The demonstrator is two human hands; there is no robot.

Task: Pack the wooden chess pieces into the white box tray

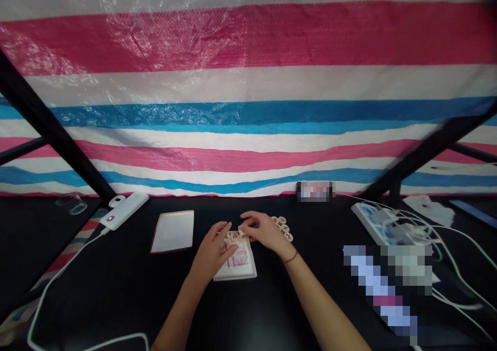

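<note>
A shallow white box (235,275) stands on the dark table with a sheet of reddish-pink line drawing inside. Round cream xiangqi pieces (235,235) with red characters form a row along its far end. My left hand (213,247) rests at the box's left side, thumb and fingers apart around the left end of that row. From the right, my right hand (261,230) reaches over the far right corner, thumb and forefinger pinched on a xiangqi piece (242,234), partly hidden by the fingers. Several more loose pieces (284,228) lie behind my right wrist.
The box lid (173,231) lies inside up to the left. A white power bank (125,211) with a cable is farther left, near a clear cup (77,206). At right are a power strip (373,224), tangled cables and blurred items. Striped sheeting (248,82) hangs behind.
</note>
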